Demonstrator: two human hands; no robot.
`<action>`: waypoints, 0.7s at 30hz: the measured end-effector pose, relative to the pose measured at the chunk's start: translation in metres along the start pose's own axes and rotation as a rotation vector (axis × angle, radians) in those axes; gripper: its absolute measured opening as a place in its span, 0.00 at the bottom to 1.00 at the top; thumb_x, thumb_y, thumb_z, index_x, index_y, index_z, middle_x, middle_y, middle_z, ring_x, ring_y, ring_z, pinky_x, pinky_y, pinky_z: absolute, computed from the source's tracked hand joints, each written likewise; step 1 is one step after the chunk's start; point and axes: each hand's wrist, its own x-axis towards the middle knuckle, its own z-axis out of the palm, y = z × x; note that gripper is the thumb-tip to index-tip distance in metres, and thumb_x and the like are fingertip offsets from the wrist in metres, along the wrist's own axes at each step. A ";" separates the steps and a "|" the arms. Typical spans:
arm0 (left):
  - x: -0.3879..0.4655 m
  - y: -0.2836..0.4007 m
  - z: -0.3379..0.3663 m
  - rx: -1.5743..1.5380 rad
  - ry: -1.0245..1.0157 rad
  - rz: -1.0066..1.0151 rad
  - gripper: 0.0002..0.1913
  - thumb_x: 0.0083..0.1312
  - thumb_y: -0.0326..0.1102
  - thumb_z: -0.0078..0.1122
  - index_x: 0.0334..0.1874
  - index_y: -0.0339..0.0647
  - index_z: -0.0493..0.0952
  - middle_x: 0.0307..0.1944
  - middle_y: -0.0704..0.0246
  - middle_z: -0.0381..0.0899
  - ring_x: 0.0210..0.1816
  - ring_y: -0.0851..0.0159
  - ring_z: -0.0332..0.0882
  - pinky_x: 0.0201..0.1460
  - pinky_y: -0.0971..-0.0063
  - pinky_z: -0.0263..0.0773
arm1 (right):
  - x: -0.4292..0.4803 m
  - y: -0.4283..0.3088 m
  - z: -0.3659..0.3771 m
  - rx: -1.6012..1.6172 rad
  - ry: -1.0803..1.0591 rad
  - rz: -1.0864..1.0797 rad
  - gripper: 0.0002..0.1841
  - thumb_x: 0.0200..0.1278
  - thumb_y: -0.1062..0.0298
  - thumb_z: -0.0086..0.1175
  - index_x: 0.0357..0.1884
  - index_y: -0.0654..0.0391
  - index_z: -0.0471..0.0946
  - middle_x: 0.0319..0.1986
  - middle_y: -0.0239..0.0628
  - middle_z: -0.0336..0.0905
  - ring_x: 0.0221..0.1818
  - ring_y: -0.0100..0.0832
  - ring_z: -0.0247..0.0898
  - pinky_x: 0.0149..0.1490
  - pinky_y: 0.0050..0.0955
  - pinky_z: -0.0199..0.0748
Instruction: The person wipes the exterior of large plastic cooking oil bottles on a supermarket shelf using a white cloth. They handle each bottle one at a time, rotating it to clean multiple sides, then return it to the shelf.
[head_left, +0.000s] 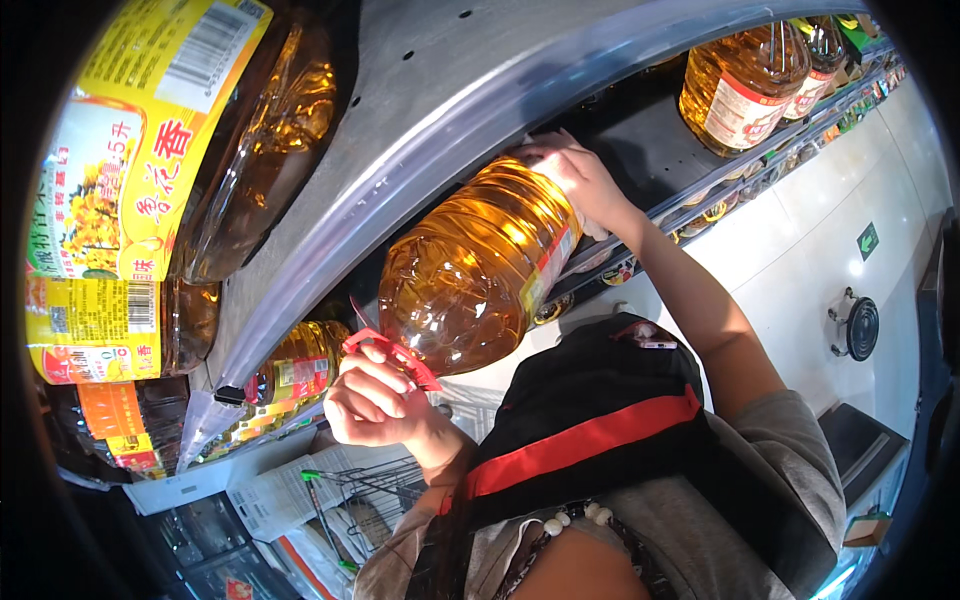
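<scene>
A large clear plastic bottle of golden cooking oil (465, 262) lies tilted in front of me, its rounded shoulder towards me. The fingers of my left hand (379, 401) are curled around the red plastic handle (397, 356) by its neck. My right hand (574, 176) presses a pale cloth (594, 227) against the far end of the bottle, near its base. Most of that cloth is hidden under the palm. A label shows on the bottle's right side. The bottle is at the front of a dark shelf (630, 142), below an upper shelf's edge.
The grey upper shelf (442, 82) with its clear front strip bears large oil bottles (255, 150) with yellow labels. More oil bottles (742, 90) stand at the far right of the lower shelf. Behind are a wire shopping cart (375, 487), a dark round stool (862, 328) and pale floor tiles (795, 232).
</scene>
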 end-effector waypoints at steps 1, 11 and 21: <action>0.001 0.001 0.001 0.030 0.019 -0.007 0.24 0.74 0.44 0.38 0.14 0.56 0.53 0.06 0.78 0.56 0.14 0.72 0.56 0.45 0.68 0.67 | -0.005 0.015 -0.003 -0.033 0.045 0.029 0.17 0.78 0.63 0.41 0.50 0.61 0.80 0.45 0.45 0.81 0.49 0.43 0.75 0.57 0.36 0.71; 0.002 0.003 0.007 0.029 0.107 -0.036 0.25 0.73 0.41 0.42 0.13 0.58 0.52 0.05 0.80 0.53 0.13 0.74 0.50 0.42 0.71 0.65 | -0.014 -0.038 -0.033 0.474 0.559 0.321 0.06 0.74 0.72 0.51 0.48 0.61 0.71 0.43 0.36 0.75 0.46 0.25 0.70 0.56 0.25 0.68; 0.002 0.002 -0.002 -0.043 -0.169 0.038 0.22 0.71 0.41 0.40 0.13 0.50 0.59 0.08 0.71 0.69 0.16 0.64 0.72 0.38 0.67 0.69 | -0.054 -0.104 0.016 -0.009 0.072 -0.363 0.22 0.74 0.57 0.46 0.56 0.67 0.77 0.60 0.52 0.73 0.65 0.53 0.68 0.67 0.53 0.60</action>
